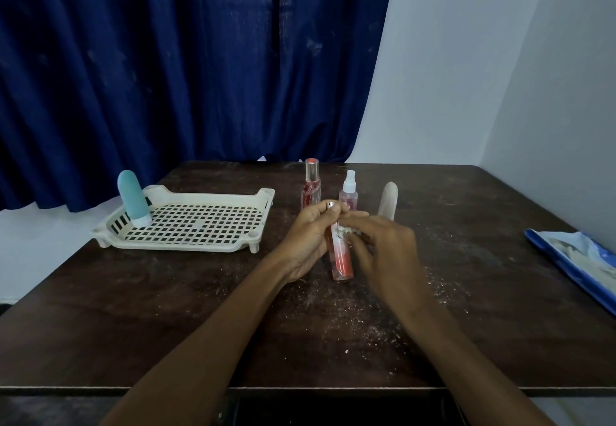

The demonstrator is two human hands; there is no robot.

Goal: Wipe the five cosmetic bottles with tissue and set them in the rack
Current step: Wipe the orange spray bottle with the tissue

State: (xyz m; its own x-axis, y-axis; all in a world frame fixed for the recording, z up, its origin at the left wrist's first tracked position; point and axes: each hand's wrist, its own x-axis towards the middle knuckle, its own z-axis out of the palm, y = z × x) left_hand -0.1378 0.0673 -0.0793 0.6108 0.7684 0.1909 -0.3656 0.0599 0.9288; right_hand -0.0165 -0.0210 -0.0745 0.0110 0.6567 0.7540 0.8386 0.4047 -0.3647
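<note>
My left hand (308, 237) grips the upper part of a clear bottle with red liquid (341, 260), held upright-tilted over the table's middle. My right hand (383, 249) pinches a small scrap of white tissue (346, 234) against the bottle's side. A teal bottle (131, 197) stands in the far-left corner of the cream perforated rack (200, 245). Behind my hands stand a clear bottle with red contents (311, 185), a pink spray bottle (349, 192) and a pale beige bottle (388, 204).
The dark wooden table (166, 309) is strewn with white tissue crumbs. A blue and white packet (580, 262) lies at the right edge. A blue curtain (200, 59) hangs behind, with a white wall on the right.
</note>
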